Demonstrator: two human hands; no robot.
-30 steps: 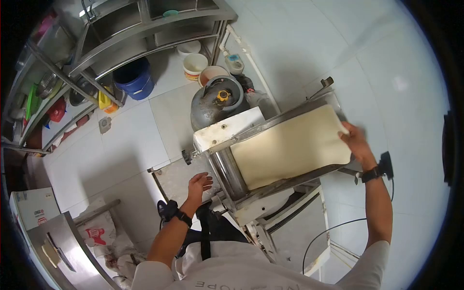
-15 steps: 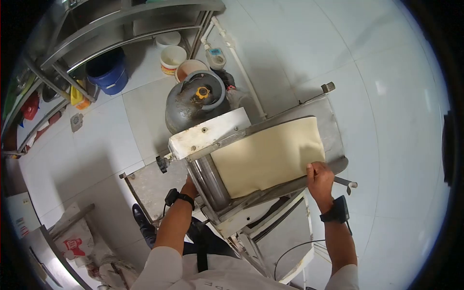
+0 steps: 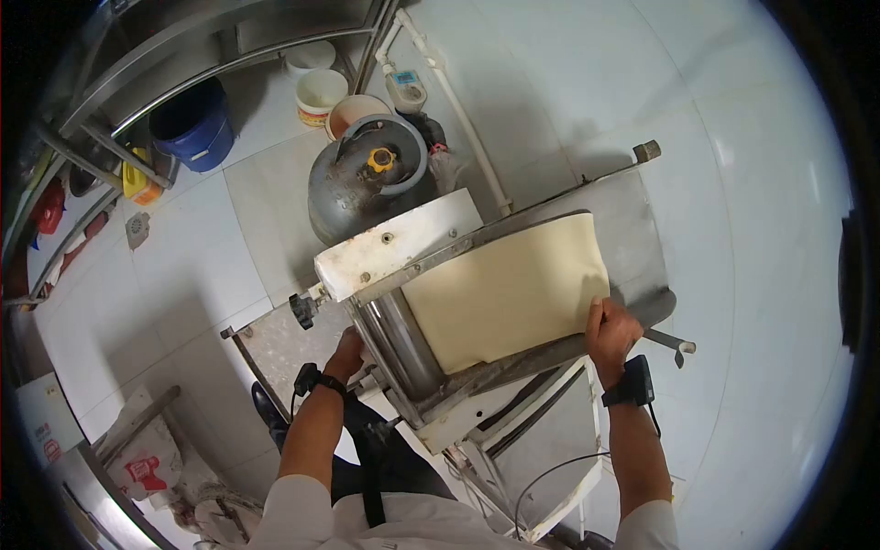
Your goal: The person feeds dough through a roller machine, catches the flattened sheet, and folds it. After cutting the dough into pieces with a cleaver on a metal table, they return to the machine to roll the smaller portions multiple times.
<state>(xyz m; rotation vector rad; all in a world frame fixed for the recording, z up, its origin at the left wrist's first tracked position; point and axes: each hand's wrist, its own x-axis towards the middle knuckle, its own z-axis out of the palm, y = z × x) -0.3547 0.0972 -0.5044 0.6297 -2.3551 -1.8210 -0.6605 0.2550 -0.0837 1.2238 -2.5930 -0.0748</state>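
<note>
A smooth, pale sheet of dough (image 3: pixel 509 289) lies on the metal tray of a dough roller machine, its left end against the steel roller (image 3: pixel 405 335). My right hand (image 3: pixel 614 337) is at the sheet's lower right corner, thumb and curled fingers closed on its edge. On the other side of the roller, my left hand (image 3: pixel 346 356) is low beside the machine's frame, above the metal outfeed plate (image 3: pixel 280 353). Its fingers are mostly hidden, and whether they hold anything does not show. Both wrists wear black strapped devices.
Behind the machine stands a grey gas cylinder (image 3: pixel 367 174) with a yellow valve knob. A black adjusting knob (image 3: pixel 302 312) sticks out at the roller's left. Buckets, including a blue one (image 3: pixel 194 128), stand under a steel rack. A white pipe (image 3: pixel 463 115) runs along the wall.
The dough sheet's right end has shifted left along the tray towards the roller, my right hand moving with it. My left hand has drawn slightly away from the roller frame. The view has shifted slightly.
</note>
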